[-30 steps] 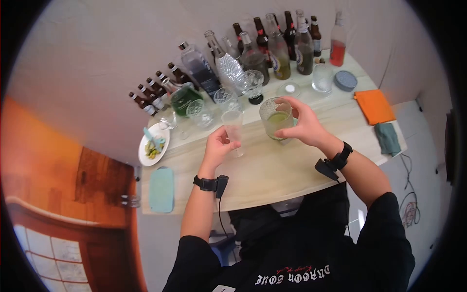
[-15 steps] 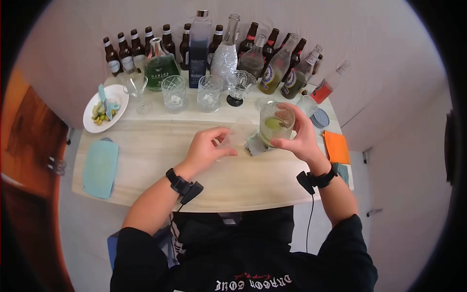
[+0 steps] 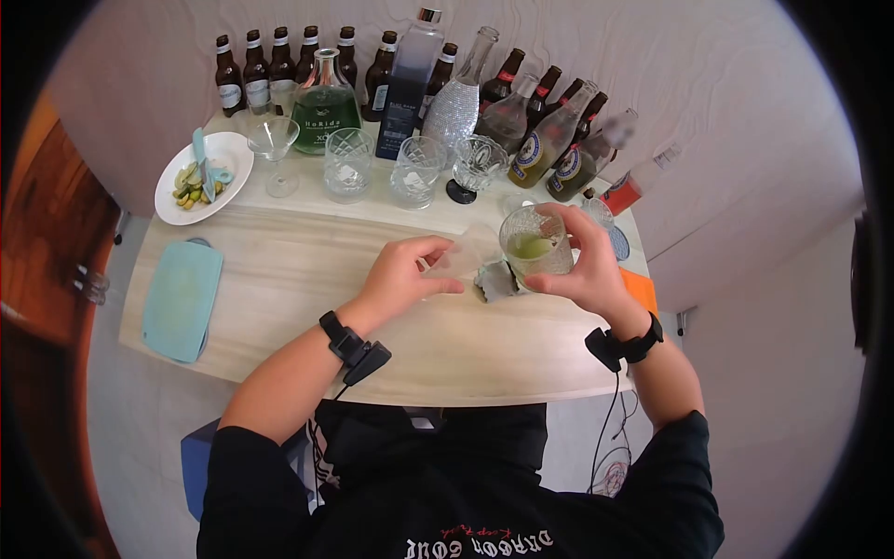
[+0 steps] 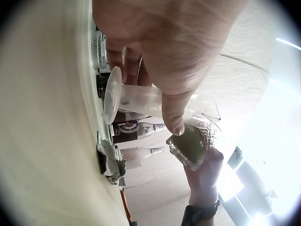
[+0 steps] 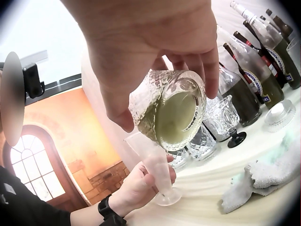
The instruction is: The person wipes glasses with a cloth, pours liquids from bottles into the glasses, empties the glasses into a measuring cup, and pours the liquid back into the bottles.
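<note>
My left hand grips a translucent plastic measuring cylinder with a round foot and a pouring lip, thumb on one side and fingers round the other. It stands nearly upright and is faint in the head view. My right hand holds a textured glass tumbler of pale green liquid between thumb and fingers. In the right wrist view the tumbler is tipped, its lower end overlapping the cylinder's mouth. A crumpled grey-green cloth lies on the table below the tumbler.
Bottles line the back, including a green decanter. Before them stand a stemmed glass, two cut tumblers and a black-footed glass. Left lie a plate of cut fruit and a light-blue board; right, an orange cloth.
The head view has swung, so the table and bottles appear shifted left and turned. Both hands keep hold of the cylinder and the tumbler, side by side above the table.
</note>
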### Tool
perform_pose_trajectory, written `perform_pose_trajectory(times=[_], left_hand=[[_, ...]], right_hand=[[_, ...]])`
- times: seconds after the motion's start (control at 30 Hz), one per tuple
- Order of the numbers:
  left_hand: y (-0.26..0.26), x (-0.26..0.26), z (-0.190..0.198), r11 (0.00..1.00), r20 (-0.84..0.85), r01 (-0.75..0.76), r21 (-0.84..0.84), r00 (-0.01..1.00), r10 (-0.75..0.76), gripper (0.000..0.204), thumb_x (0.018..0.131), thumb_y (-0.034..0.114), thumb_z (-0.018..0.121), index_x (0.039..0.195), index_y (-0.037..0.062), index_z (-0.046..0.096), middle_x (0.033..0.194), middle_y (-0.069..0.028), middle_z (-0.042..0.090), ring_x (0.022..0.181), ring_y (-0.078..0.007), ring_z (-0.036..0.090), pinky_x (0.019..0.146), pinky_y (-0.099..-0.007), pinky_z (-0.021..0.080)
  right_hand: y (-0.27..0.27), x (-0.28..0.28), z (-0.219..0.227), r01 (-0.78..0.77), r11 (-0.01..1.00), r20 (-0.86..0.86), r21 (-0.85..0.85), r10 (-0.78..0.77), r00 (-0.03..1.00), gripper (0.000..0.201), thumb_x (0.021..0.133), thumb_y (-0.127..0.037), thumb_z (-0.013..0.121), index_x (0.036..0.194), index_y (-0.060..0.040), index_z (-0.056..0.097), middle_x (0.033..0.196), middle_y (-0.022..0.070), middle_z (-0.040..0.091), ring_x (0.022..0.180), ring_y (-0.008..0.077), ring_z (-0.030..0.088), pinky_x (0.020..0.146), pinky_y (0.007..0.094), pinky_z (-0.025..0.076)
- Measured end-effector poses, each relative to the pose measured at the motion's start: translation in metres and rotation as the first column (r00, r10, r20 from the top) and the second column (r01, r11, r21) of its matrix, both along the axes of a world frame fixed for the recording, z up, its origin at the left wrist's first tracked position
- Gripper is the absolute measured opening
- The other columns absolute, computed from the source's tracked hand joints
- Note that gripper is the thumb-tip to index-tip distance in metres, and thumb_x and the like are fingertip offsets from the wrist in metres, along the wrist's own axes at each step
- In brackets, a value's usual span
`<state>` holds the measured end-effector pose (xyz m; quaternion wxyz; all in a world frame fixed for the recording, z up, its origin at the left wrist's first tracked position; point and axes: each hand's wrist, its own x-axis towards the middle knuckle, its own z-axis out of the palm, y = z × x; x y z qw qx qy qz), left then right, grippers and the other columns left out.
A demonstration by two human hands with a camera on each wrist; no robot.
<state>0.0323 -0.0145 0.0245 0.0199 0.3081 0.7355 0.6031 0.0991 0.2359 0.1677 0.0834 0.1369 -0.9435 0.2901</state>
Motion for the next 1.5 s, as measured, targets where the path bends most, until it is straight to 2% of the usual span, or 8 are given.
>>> perform_pose_trajectory(times=[0.07,0.13,0.17,0.23,0.5,1.37,1.43,1.5], left_hand=[[0.000,0.000,-0.001,1.000,-0.002,-0.001,-0.002,1.000,0.001,0.055,0.069,0.029,0.091,0.114,0.0054,0.071,0.085,-0.0078,0.071,0.075,-0.0168,0.061,0.071,-0.0305,0.051],[0.000,0.000,-0.001,1.000,0.036,0.001,-0.020,0.999,-0.001,0.051,0.069,0.024,0.090,0.113,0.0057,0.072,0.091,-0.0026,0.072,0.077,-0.0117,0.060,0.071,-0.0273,0.047],[0.000,0.001,-0.001,1.000,0.038,0.000,-0.018,0.999,0.001,0.051,0.069,0.024,0.090,0.113,0.0057,0.072,0.091,-0.0026,0.072,0.077,-0.0117,0.060,0.071,-0.0273,0.047],[0.000,0.001,0.000,1.000,0.025,0.004,-0.020,1.000,-0.003,0.055,0.069,0.030,0.090,0.115,0.0054,0.071,0.088,-0.0109,0.072,0.076,-0.0186,0.065,0.073,-0.0315,0.052],[0.003,0.000,-0.009,1.000,0.040,0.013,-0.014,0.999,-0.012,0.055,0.068,0.030,0.090,0.113,0.0043,0.070,0.089,-0.0126,0.072,0.077,-0.0222,0.067,0.073,-0.0332,0.053],[0.006,0.001,-0.013,0.995,0.108,0.097,0.038,0.989,-0.100,0.047,0.068,0.021,0.090,0.106,0.0046,0.068,0.089,-0.0125,0.074,0.075,-0.0242,0.069,0.072,-0.0335,0.055],[0.006,0.001,-0.011,0.993,0.116,0.114,-0.015,0.987,-0.112,0.047,0.070,0.016,0.090,0.107,0.0021,0.065,0.092,-0.0101,0.073,0.079,-0.0182,0.069,0.076,-0.0313,0.057],[0.006,0.001,-0.011,0.993,0.116,0.114,-0.016,0.987,-0.112,0.048,0.070,0.016,0.090,0.108,0.0022,0.065,0.092,-0.0100,0.073,0.079,-0.0182,0.069,0.076,-0.0315,0.057]], right_hand=[[-0.002,-0.001,0.005,-0.018,0.999,-0.008,0.041,0.018,1.000,0.078,0.057,-0.029,0.085,0.126,-0.0021,0.060,0.101,0.0064,0.061,0.095,0.0206,0.061,0.086,0.0362,0.049],[-0.002,-0.003,0.007,-0.035,0.996,-0.012,0.081,0.036,0.999,0.078,0.056,-0.030,0.084,0.125,-0.0020,0.061,0.099,0.0072,0.061,0.092,0.0225,0.061,0.083,0.0361,0.049],[-0.002,-0.005,0.006,-0.061,0.991,-0.047,0.118,0.067,0.997,0.079,0.056,-0.032,0.085,0.125,-0.0023,0.060,0.096,0.0097,0.059,0.089,0.0266,0.061,0.079,0.0372,0.049],[-0.002,-0.006,0.008,-0.085,0.984,-0.080,0.156,0.099,0.992,0.079,0.056,-0.034,0.085,0.124,-0.0027,0.060,0.094,0.0121,0.058,0.085,0.0307,0.061,0.075,0.0383,0.049],[-0.012,-0.006,0.025,-0.091,0.925,-0.073,0.368,0.126,0.989,0.082,0.055,-0.038,0.084,0.125,-0.0032,0.060,0.094,0.0145,0.057,0.081,0.0365,0.061,0.070,0.0422,0.050],[-0.036,-0.021,0.046,-0.202,0.760,-0.005,0.617,0.261,0.965,0.072,0.054,-0.036,0.079,0.118,-0.0053,0.064,0.090,0.0112,0.055,0.079,0.0328,0.062,0.065,0.0423,0.050],[-0.038,-0.023,0.048,-0.212,0.743,0.009,0.635,0.267,0.964,0.073,0.054,-0.036,0.079,0.118,-0.0053,0.064,0.090,0.0112,0.055,0.079,0.0324,0.062,0.065,0.0421,0.050],[-0.041,-0.024,0.049,-0.238,0.733,0.020,0.637,0.294,0.956,0.072,0.055,-0.034,0.079,0.119,-0.0056,0.063,0.090,0.0113,0.054,0.080,0.0325,0.061,0.065,0.0419,0.049]])
